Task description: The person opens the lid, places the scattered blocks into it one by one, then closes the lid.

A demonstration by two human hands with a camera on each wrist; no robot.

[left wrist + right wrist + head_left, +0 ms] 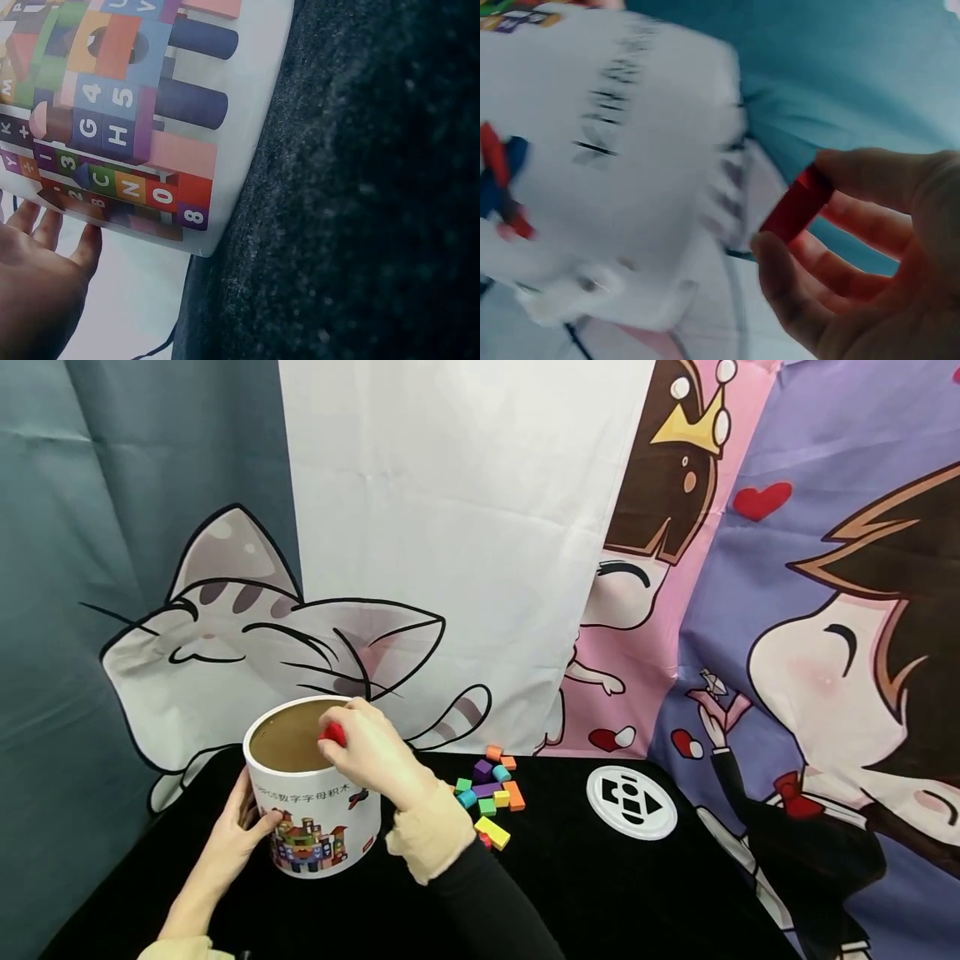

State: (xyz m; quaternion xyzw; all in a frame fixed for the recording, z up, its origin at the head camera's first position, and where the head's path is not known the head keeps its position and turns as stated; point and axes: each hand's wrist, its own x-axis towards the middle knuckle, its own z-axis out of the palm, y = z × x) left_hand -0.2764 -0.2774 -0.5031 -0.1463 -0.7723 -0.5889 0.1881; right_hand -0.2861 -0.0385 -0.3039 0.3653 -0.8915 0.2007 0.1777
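My right hand (369, 750) pinches a small red block (333, 734) between thumb and fingers, over the right side of the open mouth of a white bucket (352, 818). In the right wrist view the red block (796, 208) looks like a short bar, held beside the blurred bucket (652, 165). On the bucket's left side rests my left hand (238, 822), its thumb lying across the front and its fingers along the side. The left wrist view shows spread fingertips (88, 244) touching the wall printed with letter blocks. What lies at the bucket's bottom is hidden.
Loose coloured blocks (486, 791), orange, purple, teal, green and yellow, lie in a group right of the bucket; my right forearm partly covers them. A white round lid (632, 802) with shaped cut-outs lies farther right on the black cloth (585, 893). Printed curtains (465, 527) hang behind.
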